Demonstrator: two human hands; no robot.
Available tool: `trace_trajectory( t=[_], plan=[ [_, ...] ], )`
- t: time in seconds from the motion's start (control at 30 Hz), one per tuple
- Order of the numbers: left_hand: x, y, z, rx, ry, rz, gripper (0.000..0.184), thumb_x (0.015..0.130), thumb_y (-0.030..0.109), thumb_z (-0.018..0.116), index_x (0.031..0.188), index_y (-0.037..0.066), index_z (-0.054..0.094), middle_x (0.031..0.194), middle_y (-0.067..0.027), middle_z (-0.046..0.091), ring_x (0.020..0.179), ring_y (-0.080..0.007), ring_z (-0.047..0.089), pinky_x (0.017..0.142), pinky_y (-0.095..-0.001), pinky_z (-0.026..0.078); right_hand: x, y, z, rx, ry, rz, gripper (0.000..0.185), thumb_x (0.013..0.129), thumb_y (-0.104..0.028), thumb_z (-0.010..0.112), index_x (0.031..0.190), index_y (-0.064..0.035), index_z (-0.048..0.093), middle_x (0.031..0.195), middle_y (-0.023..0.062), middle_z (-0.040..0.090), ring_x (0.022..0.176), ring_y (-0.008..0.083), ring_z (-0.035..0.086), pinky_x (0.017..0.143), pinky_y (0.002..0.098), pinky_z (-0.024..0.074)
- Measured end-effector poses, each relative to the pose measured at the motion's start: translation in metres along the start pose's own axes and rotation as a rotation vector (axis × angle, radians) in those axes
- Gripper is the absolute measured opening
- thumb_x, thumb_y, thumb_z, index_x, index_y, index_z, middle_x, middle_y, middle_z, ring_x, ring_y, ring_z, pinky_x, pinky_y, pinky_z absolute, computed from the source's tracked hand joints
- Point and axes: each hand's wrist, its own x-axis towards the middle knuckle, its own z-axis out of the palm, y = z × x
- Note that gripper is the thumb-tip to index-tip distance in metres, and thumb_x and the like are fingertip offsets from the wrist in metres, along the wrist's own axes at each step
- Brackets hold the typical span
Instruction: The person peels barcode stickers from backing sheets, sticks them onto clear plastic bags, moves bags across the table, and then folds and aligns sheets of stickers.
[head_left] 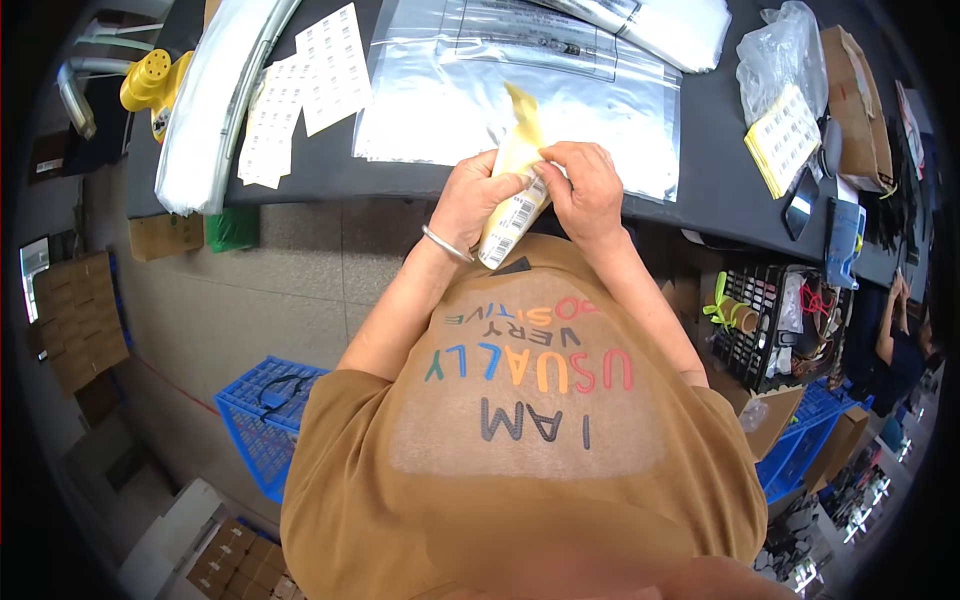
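Observation:
My left hand (468,204), with a silver bangle on the wrist, is closed around a bent sheet of barcode labels (512,222). The sheet has white printed labels and a yellowish backing that curls up at its far end. At the sheet's right edge, my right hand (586,190) has its thumb and fingers pinched together. The fingertips hide whether a single label is between them. Just beyond both hands, clear plastic bags (420,125) lie flat in a stack on the dark table (330,180).
More label sheets (333,70) lie left of the bags, beside a long plastic roll (215,110) and a yellow tool (155,85). To the right are a label stack (783,140), a phone (801,204) and a cardboard box (856,110). A blue crate (262,415) stands on the floor.

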Motion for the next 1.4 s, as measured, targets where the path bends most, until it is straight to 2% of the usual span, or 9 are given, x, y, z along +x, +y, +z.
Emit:
trace_trajectory(
  t=[0.3, 0.37, 0.5, 0.67, 0.73, 0.77, 1.07, 1.3, 1.4],
  plan=[
    [0.000, -0.006, 0.000, 0.004, 0.023, 0.032, 0.020, 0.088, 0.016, 0.060, 0.094, -0.002, 0.065, 0.080, -0.0043, 0.065, 0.066, -0.0089, 0.060, 0.057, -0.0233, 0.048, 0.002, -0.001, 0.000, 0.022, -0.032, -0.055, 0.015, 0.070, 0.001, 0.070, 0.081, -0.0042, 0.060, 0.079, 0.0100, 0.061, 0.074, 0.0293, 0.059, 0.065, 0.0373, 0.0472],
    [0.002, -0.008, -0.004, 0.071, 0.004, 0.031, 0.024, 0.091, 0.018, 0.060, 0.100, -0.003, 0.063, 0.087, -0.0071, 0.066, 0.069, -0.0108, 0.062, 0.060, -0.0231, 0.051, 0.003, -0.002, 0.000, 0.044, -0.041, -0.053, 0.015, 0.070, 0.001, 0.070, 0.080, -0.0040, 0.059, 0.079, 0.0103, 0.061, 0.073, 0.0296, 0.058, 0.065, 0.0374, 0.0471],
    [0.004, -0.003, -0.006, 0.441, 0.025, 0.166, 0.026, 0.093, 0.024, 0.059, 0.091, -0.001, 0.067, 0.077, -0.0026, 0.065, 0.065, -0.0065, 0.058, 0.057, -0.0224, 0.047, 0.003, -0.003, -0.003, 0.030, -0.115, -0.017, 0.015, 0.071, 0.001, 0.069, 0.080, -0.0034, 0.057, 0.077, 0.0111, 0.060, 0.072, 0.0300, 0.058, 0.063, 0.0379, 0.0465],
    [0.006, -0.004, -0.013, 0.565, 0.070, 0.201, 0.030, 0.087, 0.026, 0.060, 0.083, -0.003, 0.066, 0.068, -0.0090, 0.064, 0.062, -0.0101, 0.057, 0.057, -0.0304, 0.047, 0.000, -0.002, -0.001, 0.070, -0.176, 0.013, 0.013, 0.072, 0.001, 0.068, 0.078, -0.0034, 0.057, 0.075, 0.0114, 0.058, 0.070, 0.0301, 0.057, 0.062, 0.0381, 0.0453],
    [0.004, -0.001, -0.015, 0.638, 0.047, 0.238, 0.027, 0.092, 0.024, 0.059, 0.090, -0.001, 0.067, 0.075, -0.0036, 0.065, 0.066, -0.0058, 0.058, 0.057, -0.0232, 0.047, -0.002, -0.002, -0.002, 0.065, -0.188, 0.035, 0.012, 0.072, 0.000, 0.067, 0.078, -0.0035, 0.057, 0.074, 0.0113, 0.058, 0.069, 0.0302, 0.057, 0.062, 0.0379, 0.0449],
    [0.003, -0.001, -0.013, 0.579, 0.111, 0.171, 0.028, 0.086, 0.025, 0.060, 0.086, -0.003, 0.066, 0.070, -0.0084, 0.065, 0.061, -0.0101, 0.058, 0.057, -0.0292, 0.048, -0.002, -0.002, -0.002, 0.077, -0.214, 0.022, 0.012, 0.072, 0.000, 0.067, 0.077, -0.0036, 0.057, 0.074, 0.0111, 0.058, 0.069, 0.0300, 0.057, 0.063, 0.0376, 0.0448],
    [-0.003, 0.009, -0.013, 0.257, 0.062, 0.069, 0.027, 0.093, 0.021, 0.055, 0.089, -0.004, 0.066, 0.074, -0.0038, 0.066, 0.063, -0.0075, 0.060, 0.054, -0.0232, 0.048, 0.002, -0.008, -0.001, 0.141, -0.055, 0.051, 0.015, 0.071, -0.004, 0.072, 0.083, -0.0045, 0.063, 0.080, 0.0078, 0.063, 0.076, 0.0256, 0.061, 0.065, 0.0341, 0.0488],
    [-0.004, 0.009, -0.015, 0.364, 0.043, 0.164, 0.027, 0.093, 0.021, 0.056, 0.085, -0.003, 0.066, 0.074, -0.0035, 0.065, 0.062, -0.0067, 0.058, 0.053, -0.0231, 0.046, 0.000, -0.009, 0.003, 0.121, -0.034, 0.034, 0.014, 0.072, -0.005, 0.073, 0.084, -0.0042, 0.065, 0.081, 0.0078, 0.065, 0.073, 0.0243, 0.063, 0.065, 0.0331, 0.0509],
    [-0.006, 0.010, -0.014, 0.479, 0.001, 0.245, 0.027, 0.093, 0.021, 0.056, 0.096, -0.004, 0.066, 0.080, -0.0041, 0.065, 0.069, -0.0069, 0.059, 0.059, -0.0212, 0.046, 0.002, -0.010, 0.002, 0.129, -0.038, 0.027, 0.013, 0.072, -0.004, 0.072, 0.082, -0.0042, 0.065, 0.080, 0.0078, 0.065, 0.072, 0.0242, 0.063, 0.062, 0.0328, 0.0507]
  ],
)
